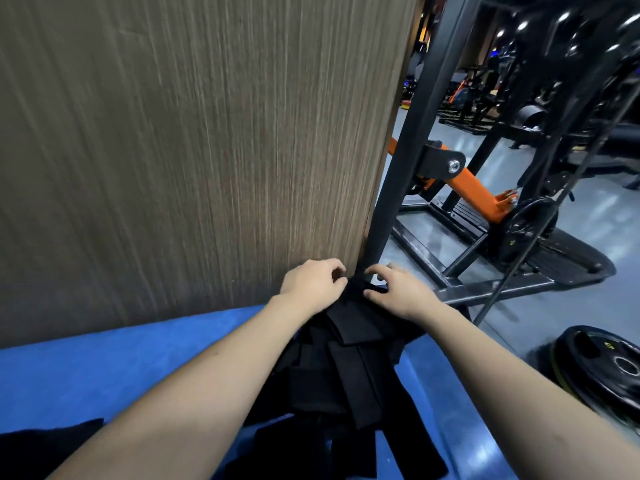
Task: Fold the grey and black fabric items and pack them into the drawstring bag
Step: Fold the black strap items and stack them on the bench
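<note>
1. The left hand (313, 284) and the right hand (398, 289) meet at the far end of a heap of black fabric strips (346, 368). Each grip is curled, fingertips pinching the dark cloth at the top of the heap; exactly what they pinch cannot be told, black on black.
2. The strips lie in an overlapping pile on the blue mat (104, 368), running from the hands back toward the person between the two forearms. Some look already folded flat; loose ends trail off at the near edge.
3. Handling, as a judgement: the cloth looks light, soft and limp, with no stiffness to hold a fold. It would sag and unroll if lifted by one corner. The better hold is across the full width of a strip, near a folded edge, with the other hand pressing the layers flat.
4. No grey item and no drawstring bag can be made out. Another dark cloth (45, 448) lies at the lower left of the mat, apart from the pile; what it is cannot be told.
5. A wood-grain panel (190, 140) rises just beyond the hands, so there is little room to spread fabric forward.
6. A black steel post (405, 157) of a gym machine stands just behind the fingertips, with an orange frame (474, 190) beyond it.
7. A weight plate (609, 368) lies on the floor to the right, well below the mat edge; strips sliding off that side would fall toward it.
</note>
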